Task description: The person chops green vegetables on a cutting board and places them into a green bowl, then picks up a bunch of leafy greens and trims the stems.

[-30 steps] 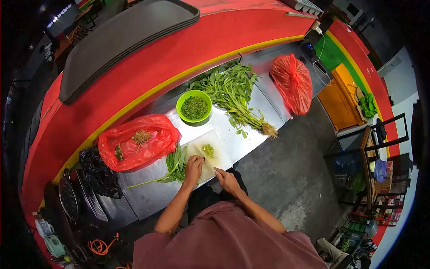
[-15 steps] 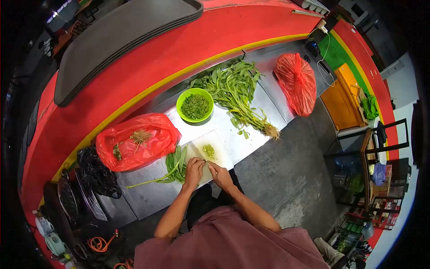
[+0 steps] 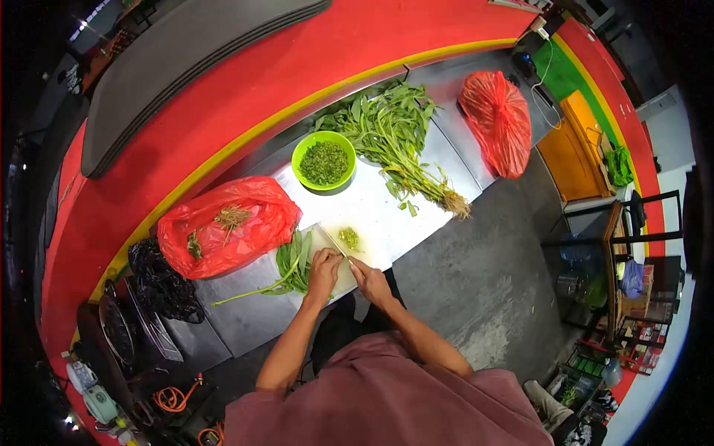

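Observation:
My right hand [image 3: 369, 282] is closed around the handle of a knife [image 3: 336, 244], its thin blade pointing up and left over the white cutting board [image 3: 366, 265]. Beside the blade, my left hand [image 3: 324, 271] is closed on green stems at the board's left side. Chopped green pieces [image 3: 349, 238] lie on the board, right of the blade. Leafy stems [image 3: 294, 269] rest left of my left hand, one long stalk reaching left. Beyond the board stands a green bowl [image 3: 349, 178] holding chopped greens.
A large leafy bunch with roots [image 3: 401, 149] lies beyond the bowl. An open red bag [image 3: 260, 249] with root scraps sits left, next to a black bag [image 3: 165, 286]. A tied red bag [image 3: 498, 123] is at the right. Black trays [image 3: 186, 59] rest on the red ledge.
The view has shifted slightly. The knife blade now stands more clearly apart from the chopped pieces, and both hands remain close together at the board.

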A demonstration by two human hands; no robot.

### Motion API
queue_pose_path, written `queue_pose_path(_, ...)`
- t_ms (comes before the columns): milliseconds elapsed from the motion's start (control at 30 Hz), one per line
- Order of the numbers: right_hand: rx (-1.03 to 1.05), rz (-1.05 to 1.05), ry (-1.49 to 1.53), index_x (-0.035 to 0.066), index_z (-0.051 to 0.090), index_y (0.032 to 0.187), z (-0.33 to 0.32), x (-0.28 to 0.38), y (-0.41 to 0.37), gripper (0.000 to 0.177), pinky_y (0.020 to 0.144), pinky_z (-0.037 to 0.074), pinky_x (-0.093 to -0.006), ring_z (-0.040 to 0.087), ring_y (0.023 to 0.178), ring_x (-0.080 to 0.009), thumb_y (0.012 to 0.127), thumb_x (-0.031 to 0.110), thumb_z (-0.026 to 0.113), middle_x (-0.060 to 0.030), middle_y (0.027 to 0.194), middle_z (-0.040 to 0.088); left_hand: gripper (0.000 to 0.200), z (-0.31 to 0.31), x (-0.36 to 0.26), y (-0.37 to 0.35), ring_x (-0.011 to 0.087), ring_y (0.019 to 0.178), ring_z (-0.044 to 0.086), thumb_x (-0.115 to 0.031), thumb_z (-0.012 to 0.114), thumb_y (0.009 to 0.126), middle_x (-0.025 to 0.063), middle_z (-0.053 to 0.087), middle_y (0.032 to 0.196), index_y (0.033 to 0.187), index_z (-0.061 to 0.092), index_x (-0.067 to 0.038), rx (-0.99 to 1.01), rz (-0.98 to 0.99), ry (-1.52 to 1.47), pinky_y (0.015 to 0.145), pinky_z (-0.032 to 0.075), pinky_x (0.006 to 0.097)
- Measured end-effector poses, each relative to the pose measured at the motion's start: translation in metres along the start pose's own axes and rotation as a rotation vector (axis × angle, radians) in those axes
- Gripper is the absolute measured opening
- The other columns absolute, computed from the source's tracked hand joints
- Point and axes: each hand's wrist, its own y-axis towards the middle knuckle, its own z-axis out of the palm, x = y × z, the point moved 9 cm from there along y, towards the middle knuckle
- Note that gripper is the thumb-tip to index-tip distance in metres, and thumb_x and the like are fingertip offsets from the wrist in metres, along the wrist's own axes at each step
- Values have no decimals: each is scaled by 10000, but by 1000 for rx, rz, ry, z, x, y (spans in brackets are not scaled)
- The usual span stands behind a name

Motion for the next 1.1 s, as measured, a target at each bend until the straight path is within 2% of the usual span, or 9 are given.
queue_pose_path(200,29,59,47,142,664,1352,-11,5,-10,362,800,540,-447,732,899,-387,1067,332,546,-273,961,706,149,-1,4,2,349,929,634,30,686,864,144,688,988,997,754,24,-2,-8,-11,842,524,430)
queue_pose_path(267,79,180,18,154,667,1349,-8,-7,-20,382,843,547,-496,694,966,-467,1063,370,535,-308,985,699,150,-1,3,3,350,929,634,35,682,864,145,688,986,997,751,26,10,-5,-20,843,524,430)
queue_pose_path(333,94,197,10,156,661,1355,-3,-12,-20,379,829,546,-503,694,953,-468,1065,364,534,-292,991,704,152,3,5,0,351,929,634,40,677,864,147,688,984,997,748,28,20,-9,-32,844,524,430)
queue_pose_path(400,-41,-2,11,155,658,1354,-4,0,-11,374,799,548,-511,694,917,-472,1065,358,535,-276,974,709,147,1,5,2,350,932,631,45,672,863,148,683,977,991,743,29,-8,2,-24,841,520,433)
queue_pose_path(733,-28,-27,-26,164,679,1315,-14,3,-12,352,811,554,-523,695,923,-467,1059,362,540,-266,968,720,120,1,11,8,368,955,639,24,683,867,166,682,993,974,738,29,38,-17,-24,872,505,435)
queue_pose_path(867,49,93,-124,188,658,1351,1,-11,-12,366,805,549,-536,694,901,-469,1059,374,539,-278,953,713,120,-1,11,5,371,936,642,28,689,852,170,679,970,964,733,29,-4,1,-33,865,509,438)
queue_pose_path(933,-32,-15,-84,181,651,1361,4,2,-1,379,790,545,-547,689,894,-479,1063,380,527,-280,953,713,121,2,11,3,369,938,643,37,682,849,173,683,970,959,730,31,12,10,-29,859,510,441)
queue_pose_path(967,29,69,-75,162,648,1359,8,1,4,393,791,544,-550,688,899,-483,1067,388,513,-281,956,714,121,4,11,1,369,938,643,37,682,849,173,683,970,959,730,31,13,11,-34,859,510,441)
queue_pose_path(1100,40,70,-78,130,671,1328,6,3,10,397,839,550,-512,697,952,-472,1062,389,530,-289,1012,713,110,2,15,6,380,910,659,8,692,856,179,697,943,955,736,25,17,23,-55,853,517,439)
